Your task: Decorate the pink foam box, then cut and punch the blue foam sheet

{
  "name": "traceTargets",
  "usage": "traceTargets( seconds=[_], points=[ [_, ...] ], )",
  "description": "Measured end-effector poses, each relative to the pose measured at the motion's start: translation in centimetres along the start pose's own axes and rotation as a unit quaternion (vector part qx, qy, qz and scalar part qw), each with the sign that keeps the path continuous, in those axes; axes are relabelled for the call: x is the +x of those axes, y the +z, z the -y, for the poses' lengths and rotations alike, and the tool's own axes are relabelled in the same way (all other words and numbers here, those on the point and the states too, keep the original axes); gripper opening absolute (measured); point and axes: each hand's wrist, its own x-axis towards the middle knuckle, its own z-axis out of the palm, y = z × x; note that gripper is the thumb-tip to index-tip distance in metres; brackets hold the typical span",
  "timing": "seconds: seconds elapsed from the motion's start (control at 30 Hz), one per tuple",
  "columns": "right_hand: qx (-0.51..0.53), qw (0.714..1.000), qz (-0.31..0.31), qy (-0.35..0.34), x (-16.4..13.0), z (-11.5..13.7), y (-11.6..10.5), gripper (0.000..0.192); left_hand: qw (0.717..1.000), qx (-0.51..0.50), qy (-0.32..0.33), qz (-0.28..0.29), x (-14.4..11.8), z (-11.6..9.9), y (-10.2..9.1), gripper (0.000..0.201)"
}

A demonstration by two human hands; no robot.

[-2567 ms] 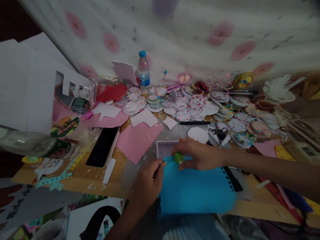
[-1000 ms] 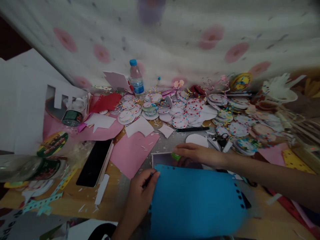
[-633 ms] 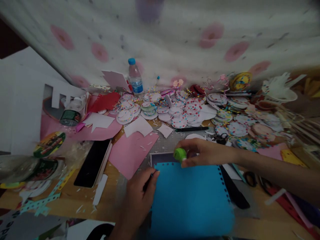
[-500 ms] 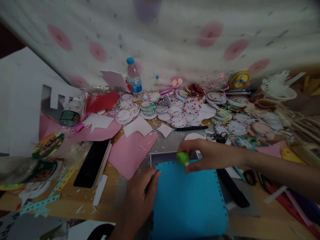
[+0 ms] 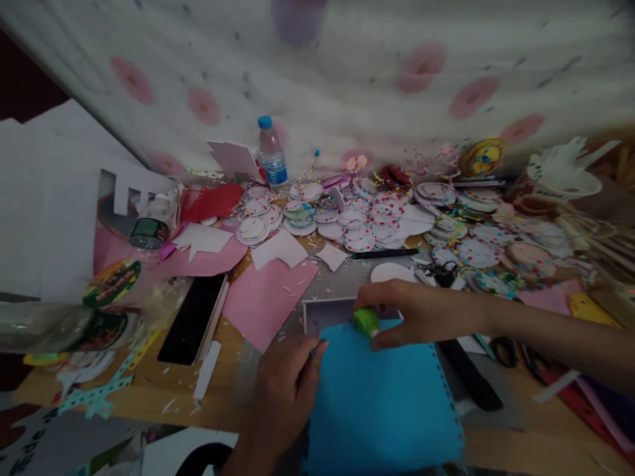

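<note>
The right hand (image 5: 411,311) closes its thumb and fingers around a small green punch (image 5: 366,322), which sits on the far edge of a blue sheet (image 5: 381,396). The punch is short and stubby; its long axis cannot be made out. The left hand (image 5: 288,390) pinches the sheet's near-left corner between thumb and curled fingers, with something thin and dark in that grip that is too small to identify.

The blue sheet lies flat near the front edge of the wooden table (image 5: 149,396), its long sides running away from the person, one short edge towards the body and the other under the punch. A row of small punched holes runs down its right edge. Its far edge overlaps a shallow white-rimmed tray (image 5: 325,312), whose visible inside looks pale purple; whether anything lies in it cannot be told.

Just right of the sheet a long black bar (image 5: 469,377) lies slanted. To the left are a pink paper sheet (image 5: 262,294) and a dark phone (image 5: 192,319), face up. Beyond the hands a black pen (image 5: 384,253) lies crosswise, with a white paper disc (image 5: 391,272) beside it. Further back, heaps of dotted round cut-outs (image 5: 362,218) cover the table, and a water bottle (image 5: 271,153) with a blue cap stands upright before a spotted cloth (image 5: 347,73). A clear jar (image 5: 151,221) lies on its side at far left.
</note>
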Motion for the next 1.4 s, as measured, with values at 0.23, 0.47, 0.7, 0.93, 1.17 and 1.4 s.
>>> traceTargets(
  seconds=[0.23, 0.47, 0.7, 0.93, 1.17, 1.4],
  points=[
    [0.104, 0.994, 0.032, 0.015, 1.3, -0.7, 0.6, 0.031, 0.993, -0.057, -0.095, -0.029, -0.4, 0.0, 0.1, 0.019],
    [0.138, 0.990, 0.008, 0.031, 1.0, -0.9, 1.5, 0.035, 0.987, -0.098, -0.124, 0.003, -0.2, 0.1, 0.3, 0.023],
    [0.442, 0.887, -0.056, 0.123, 1.3, -2.1, 3.8, 0.045, 0.983, -0.120, -0.135, 0.030, -0.7, 0.7, 0.2, 0.026],
    [0.545, 0.830, 0.015, 0.119, 1.1, -3.3, 4.3, 0.055, 0.980, -0.142, -0.136, 0.035, -1.5, 0.4, 0.3, 0.023],
    [0.602, 0.794, 0.033, 0.078, 1.0, -3.7, 4.0, 0.057, 0.980, -0.135, -0.145, 0.023, -1.2, -0.2, 0.4, 0.021],
    [0.628, 0.776, 0.034, 0.052, 1.3, -3.6, 3.5, 0.055, 0.977, -0.140, -0.158, 0.006, -0.7, -0.3, 0.2, 0.023]
  ],
)
